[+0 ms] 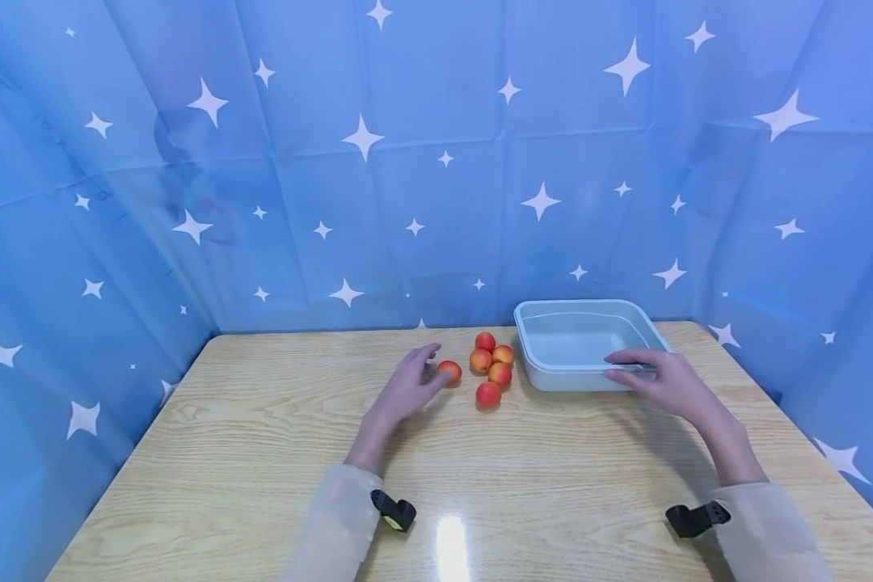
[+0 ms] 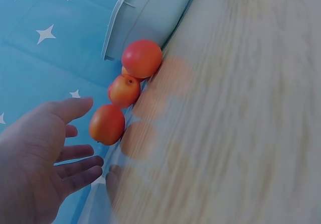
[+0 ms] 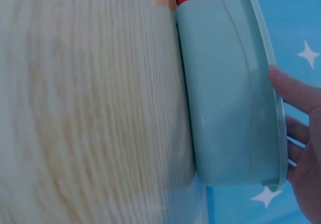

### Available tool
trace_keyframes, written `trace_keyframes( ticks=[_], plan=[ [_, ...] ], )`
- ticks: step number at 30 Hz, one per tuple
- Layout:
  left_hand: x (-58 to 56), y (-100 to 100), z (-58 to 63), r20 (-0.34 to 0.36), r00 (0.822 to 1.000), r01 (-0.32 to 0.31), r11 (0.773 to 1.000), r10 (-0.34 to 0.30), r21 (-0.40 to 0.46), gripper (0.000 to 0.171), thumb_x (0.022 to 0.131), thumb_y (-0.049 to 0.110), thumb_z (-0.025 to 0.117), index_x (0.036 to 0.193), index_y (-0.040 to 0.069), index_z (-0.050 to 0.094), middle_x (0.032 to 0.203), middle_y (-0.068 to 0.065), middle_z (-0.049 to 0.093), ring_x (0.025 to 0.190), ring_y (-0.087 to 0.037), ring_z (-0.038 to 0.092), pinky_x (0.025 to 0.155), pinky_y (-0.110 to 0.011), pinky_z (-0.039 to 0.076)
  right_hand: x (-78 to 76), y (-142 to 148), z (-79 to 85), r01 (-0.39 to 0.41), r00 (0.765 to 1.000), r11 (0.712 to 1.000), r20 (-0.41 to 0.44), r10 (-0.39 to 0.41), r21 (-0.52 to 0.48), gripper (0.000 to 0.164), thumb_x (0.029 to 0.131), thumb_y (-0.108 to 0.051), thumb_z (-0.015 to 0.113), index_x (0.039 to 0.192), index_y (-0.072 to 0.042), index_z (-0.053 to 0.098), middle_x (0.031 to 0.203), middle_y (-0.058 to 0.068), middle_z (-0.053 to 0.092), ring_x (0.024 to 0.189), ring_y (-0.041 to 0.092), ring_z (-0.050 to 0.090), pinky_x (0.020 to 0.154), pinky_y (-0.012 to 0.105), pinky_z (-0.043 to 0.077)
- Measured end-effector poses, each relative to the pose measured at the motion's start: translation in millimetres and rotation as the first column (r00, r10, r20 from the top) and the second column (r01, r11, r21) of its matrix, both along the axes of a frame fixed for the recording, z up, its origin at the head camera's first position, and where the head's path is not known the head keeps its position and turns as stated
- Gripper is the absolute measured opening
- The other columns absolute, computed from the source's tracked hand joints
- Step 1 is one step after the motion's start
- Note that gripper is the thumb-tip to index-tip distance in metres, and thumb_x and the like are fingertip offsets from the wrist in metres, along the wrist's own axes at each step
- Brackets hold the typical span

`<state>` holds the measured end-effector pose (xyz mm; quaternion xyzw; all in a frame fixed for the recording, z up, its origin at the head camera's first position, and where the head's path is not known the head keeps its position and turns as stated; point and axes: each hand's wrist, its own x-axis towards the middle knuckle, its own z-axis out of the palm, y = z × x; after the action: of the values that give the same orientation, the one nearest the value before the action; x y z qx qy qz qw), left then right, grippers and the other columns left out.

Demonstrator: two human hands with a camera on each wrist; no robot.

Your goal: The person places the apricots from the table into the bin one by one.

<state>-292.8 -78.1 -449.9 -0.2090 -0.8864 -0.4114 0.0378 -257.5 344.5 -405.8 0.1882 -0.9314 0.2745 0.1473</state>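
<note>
Tabletop (image 1: 225,453), pale wood grain, glare patch (image 1: 452,550) toward the near side. Blue star-print curtain (image 1: 436,202) walls the back and both flanks; rear table edge runs close against it. Side edges slope outward toward the viewer. Pale blue plastic bin (image 1: 575,380) upright near the far right corner, narrow wood strip between it and the right edge. Five red-orange fruits (image 1: 481,360) clustered just left of it; a lone fruit (image 1: 448,369) slightly farther left. Left hand (image 1: 405,392) spread wide beside that one, thumb nearest, grasping nothing. Right hand (image 1: 669,384) pinches the bin's near rim toward its right end, thumb outside, fingers inside, little gap. Room for moving: broad wood left of the left hand and between the forearms.
</note>
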Motion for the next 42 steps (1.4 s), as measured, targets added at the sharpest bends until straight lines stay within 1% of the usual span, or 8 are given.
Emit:
trace_keyframes(
  ticks=[4,7,9,15,23,34,38,42],
  plan=[
    [-3.5,5,-3.5,-0.038,0.999,0.017,1.000,-0.017,0.001,0.058,0.099,0.027,0.066,0.145,-0.002,0.047,0.138,-0.024,0.054,0.118,-0.035,0.057,0.102,-0.050,0.048,0.8,1,-1.1,0.001,1.000,1.000,-0.017,-0.001,0.009,0.018,0.091,-0.024,0.077,0.108,-0.017,0.079,0.102,0.002,0.076,0.092,0.007,0.063,0.075,0.028,0.048],
    [-4.7,9,-3.5,-0.037,0.999,0.022,1.000,-0.022,0.012,0.055,0.097,0.025,0.069,0.142,-0.002,0.052,0.136,-0.021,0.056,0.117,-0.034,0.058,0.101,-0.047,0.049,1.7,1,-0.3,-0.004,1.000,1.000,-0.028,0.004,0.002,0.017,0.090,-0.022,0.078,0.107,-0.016,0.079,0.102,0.003,0.076,0.091,0.009,0.064,0.074,0.029,0.048],
    [-4.8,11,-2.8,-0.028,0.999,0.024,1.000,-0.023,0.021,0.053,0.096,0.023,0.071,0.140,-0.002,0.055,0.134,-0.020,0.057,0.117,-0.032,0.058,0.101,-0.045,0.049,2.2,1,0.2,-0.008,0.999,1.000,-0.033,0.007,-0.004,0.018,0.090,-0.021,0.078,0.107,-0.016,0.079,0.101,0.004,0.076,0.091,0.010,0.064,0.074,0.028,0.048],
    [-4.8,15,-2.0,-0.057,0.998,0.007,1.000,-0.008,-0.007,0.043,0.094,0.018,0.073,0.131,-0.001,0.062,0.125,-0.017,0.062,0.109,-0.029,0.061,0.095,-0.041,0.053,1.9,1,-0.8,-0.002,0.999,1.000,-0.051,0.001,-0.019,0.016,0.089,-0.020,0.079,0.105,-0.017,0.080,0.101,0.003,0.076,0.096,0.014,0.065,0.077,0.022,0.046],
    [-5.8,17,-2.9,-0.066,0.998,-0.017,1.000,0.018,0.003,0.040,0.093,0.014,0.074,0.128,-0.002,0.064,0.122,-0.018,0.063,0.105,-0.029,0.061,0.093,-0.040,0.053,0.1,4,-4.6,0.000,0.998,0.999,-0.062,-0.002,-0.035,0.015,0.090,-0.019,0.078,0.105,-0.017,0.080,0.100,0.001,0.076,0.097,-0.002,0.061,0.079,0.015,0.044],
    [-5.0,18,-1.6,-0.034,0.998,-0.047,0.998,0.049,0.048,0.039,0.093,0.013,0.074,0.128,-0.001,0.064,0.119,-0.015,0.064,0.101,-0.025,0.060,0.089,-0.037,0.053,2.0,2,-2.4,0.002,0.998,0.999,-0.059,-0.005,-0.050,0.015,0.090,-0.017,0.078,0.105,-0.016,0.080,0.100,0.003,0.076,0.097,0.000,0.061,0.079,0.015,0.044],
    [-6.9,20,-1.0,-0.051,0.997,-0.052,0.996,0.056,0.077,0.039,0.093,0.012,0.073,0.129,-0.003,0.064,0.118,-0.014,0.065,0.100,-0.024,0.062,0.089,-0.035,0.055,2.1,2,-1.8,0.002,0.998,0.999,-0.060,-0.005,-0.048,0.015,0.091,-0.016,0.077,0.105,-0.016,0.080,0.100,0.003,0.076,0.096,0.001,0.062,0.077,0.014,0.044],
    [-7.5,23,0.6,-0.065,0.996,-0.054,0.992,0.061,0.111,0.039,0.093,0.011,0.074,0.128,-0.003,0.064,0.118,-0.015,0.065,0.101,-0.025,0.063,0.089,-0.034,0.055,1.5,3,-2.6,0.002,0.998,0.999,-0.061,-0.005,-0.047,0.014,0.091,-0.016,0.076,0.105,-0.016,0.080,0.099,0.003,0.076,0.095,-0.002,0.060,0.078,0.014,0.043]
  ],
)
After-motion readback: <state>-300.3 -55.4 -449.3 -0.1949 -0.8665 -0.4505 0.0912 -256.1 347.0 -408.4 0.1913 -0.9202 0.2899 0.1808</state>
